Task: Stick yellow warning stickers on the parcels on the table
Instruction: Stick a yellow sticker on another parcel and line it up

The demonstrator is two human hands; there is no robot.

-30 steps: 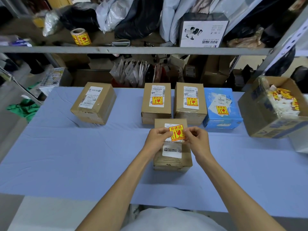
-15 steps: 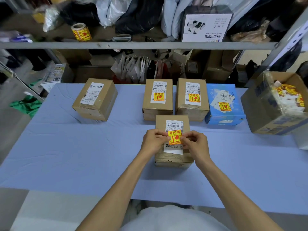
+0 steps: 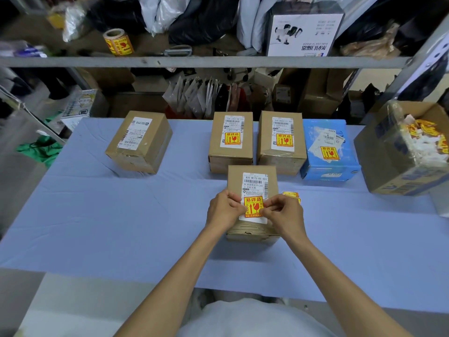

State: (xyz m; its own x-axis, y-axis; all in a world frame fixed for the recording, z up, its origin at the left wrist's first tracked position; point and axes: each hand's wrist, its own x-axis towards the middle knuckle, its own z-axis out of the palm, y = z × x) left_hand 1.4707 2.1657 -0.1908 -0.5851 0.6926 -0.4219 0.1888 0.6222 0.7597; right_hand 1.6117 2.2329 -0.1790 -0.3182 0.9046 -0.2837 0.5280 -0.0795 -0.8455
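Observation:
A brown parcel (image 3: 252, 181) with a white shipping label lies on the blue table (image 3: 121, 215) right in front of me. A yellow warning sticker (image 3: 253, 206) lies over the lower part of that label. My left hand (image 3: 224, 210) pinches the sticker's left edge and my right hand (image 3: 283, 212) pinches its right edge, both resting on the parcel. More yellow stickers (image 3: 290, 195) lie on the table just behind my right hand. Two brown parcels (image 3: 230, 142) (image 3: 281, 142) and a blue parcel (image 3: 328, 152) in the back row carry yellow stickers. The brown parcel (image 3: 139, 142) at back left shows none.
An open carton (image 3: 388, 161) holding sticker scraps stands at the table's right end. A roll of yellow stickers (image 3: 118, 42) sits on the metal shelf (image 3: 218, 62) behind the table, among bags and boxes. Bare blue table lies left and right of my arms.
The sticker went from held up over the near parcel's top end down onto the lower part of its label. Both hands moved with it towards me.

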